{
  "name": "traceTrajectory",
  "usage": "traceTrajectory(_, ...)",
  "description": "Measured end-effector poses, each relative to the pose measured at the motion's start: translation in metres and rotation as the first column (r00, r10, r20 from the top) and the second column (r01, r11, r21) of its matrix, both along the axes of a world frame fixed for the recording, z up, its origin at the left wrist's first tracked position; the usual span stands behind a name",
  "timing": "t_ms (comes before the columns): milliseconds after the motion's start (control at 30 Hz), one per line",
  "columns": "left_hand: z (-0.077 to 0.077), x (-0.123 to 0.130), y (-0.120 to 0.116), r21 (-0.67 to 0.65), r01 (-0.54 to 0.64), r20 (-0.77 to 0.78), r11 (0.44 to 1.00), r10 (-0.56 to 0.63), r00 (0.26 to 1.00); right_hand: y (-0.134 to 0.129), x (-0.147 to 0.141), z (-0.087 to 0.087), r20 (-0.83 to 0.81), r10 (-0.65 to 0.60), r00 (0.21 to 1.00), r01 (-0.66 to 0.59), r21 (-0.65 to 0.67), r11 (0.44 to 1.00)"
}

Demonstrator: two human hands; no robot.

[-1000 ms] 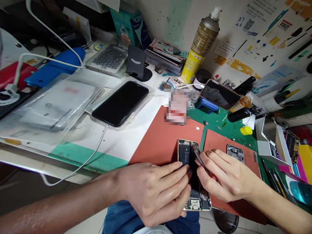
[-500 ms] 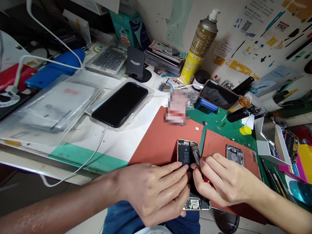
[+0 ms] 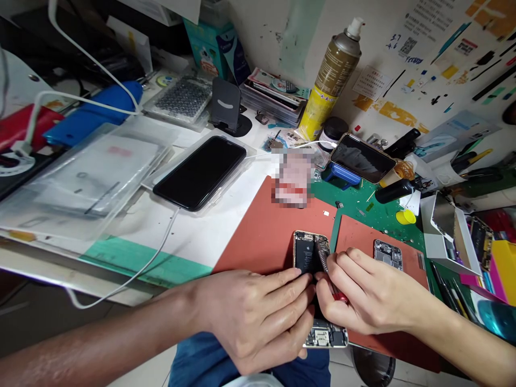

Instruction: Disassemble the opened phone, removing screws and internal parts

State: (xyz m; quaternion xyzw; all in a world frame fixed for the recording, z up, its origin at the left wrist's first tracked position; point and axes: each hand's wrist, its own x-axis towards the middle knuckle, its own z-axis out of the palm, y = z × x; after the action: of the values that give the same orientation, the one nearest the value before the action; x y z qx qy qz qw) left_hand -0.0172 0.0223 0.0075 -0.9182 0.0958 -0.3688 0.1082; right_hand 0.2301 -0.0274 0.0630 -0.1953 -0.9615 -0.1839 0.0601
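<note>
Opened phone (image 3: 307, 253) at the near edge of the worktop, far end over the left reddish mat (image 3: 252, 236), its long sides running near to far. Left hand (image 3: 258, 317) holds it from the left, fingers close together and laid across its middle. Right hand (image 3: 363, 290) at its right side, fingers pinched around a ridged tool (image 3: 323, 257) with a red end, slanting over the far right part of the phone; cannot tell whether the tip touches. Dark battery and far end show beyond the fingers; near-end parts show between the hands. Second phone shell (image 3: 388, 254) just beyond the right hand, on the right reddish mat (image 3: 411, 312).
</note>
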Motion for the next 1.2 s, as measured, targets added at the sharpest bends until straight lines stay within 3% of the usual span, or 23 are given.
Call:
traceTrajectory(800, 0.001, 0.001, 0.000, 0.005, -0.035, 0.034, 0.999, 0.035, 0.999, -0.006, 0.009, -0.003, -0.143, -0.006, 0.990, 0.003, -0.027, 1.000)
traceTrajectory(933, 0.000, -0.004, -0.004, -0.006, -0.030, -0.043, 1.000, 0.030, 0.999, -0.013, 0.018, -0.006, -0.260, -0.114, 0.959, 0.093, -0.089, 0.992)
traceTrajectory(1000, 0.000, -0.007, -0.009, -0.039, -0.045, -0.127, 0.998, 0.039, 0.991, -0.018, 0.023, -0.013, -0.396, -0.289, 0.872, 0.241, -0.167, 0.956)
traceTrajectory(1033, -0.001, -0.009, -0.011, -0.054, -0.060, -0.168, 0.997, 0.051, 0.985, -0.020, 0.024, -0.016, -0.482, -0.396, 0.782, 0.334, -0.214, 0.918)
traceTrajectory(1100, -0.002, -0.012, -0.017, -0.080, -0.099, -0.227, 0.992, 0.079, 0.971, -0.022, 0.026, -0.023, -0.631, -0.597, 0.496, 0.476, -0.377, 0.794)
traceTrajectory(1133, -0.003, -0.012, -0.019, -0.088, -0.119, -0.247, 0.989, 0.094, 0.964, -0.022, 0.026, -0.026, -0.663, -0.675, 0.323, 0.483, -0.497, 0.720)
traceTrajectory(1200, -0.004, -0.014, -0.024, -0.099, -0.156, -0.297, 0.983, 0.120, 0.947, -0.018, 0.027, -0.030, -0.613, -0.790, 0.017, 0.338, -0.740, 0.582)
